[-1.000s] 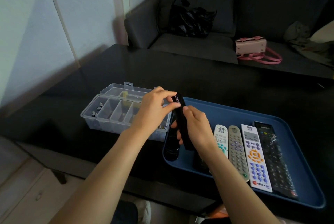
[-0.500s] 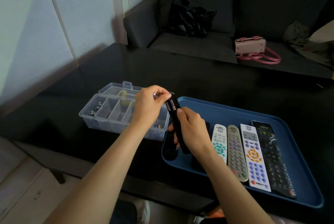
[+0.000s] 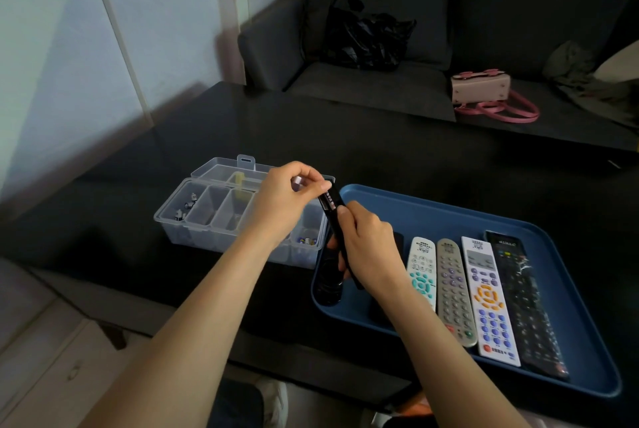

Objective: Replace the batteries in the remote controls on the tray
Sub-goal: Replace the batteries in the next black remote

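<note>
So, quick rundown of where this is at:

Just changed: a second ago the left hand (image 3: 284, 203) had its fingertips on the top end of the black remote (image 3: 332, 220); now it's pulled slightly up and left and there's a small pale cylinder, a battery (image 3: 296, 182) by the look of it, pinched in its fingertips, right by the remote's far tip.

What that means: my guess is a battery is either just out or about to go in. Can't tell which, since the compartment is hidden behind the fingers.

Right hand (image 3: 369, 245): wrapped around the lower half of the black remote, holding it tilted up over the left edge of the tray (image 3: 587, 355).

Tray contents: blue tray on the dark surface (image 3: 397, 151). Four remotes in a row to the right of the hands: a white one with teal buttons (image 3: 421, 268), a grey one (image 3: 453, 292), a white one with an orange pad (image 3: 489, 299), and a long black one (image 3: 525, 299) on the far right. Another black remote (image 3: 327, 284) lies in the near left corner.

Organizer box (image 3: 207, 216): clear plastic, lid open, just left of the tray. A few batteries in its leftmost compartment, a few more in the rightmost; something yellowish in the back section, too small to call.
</note>
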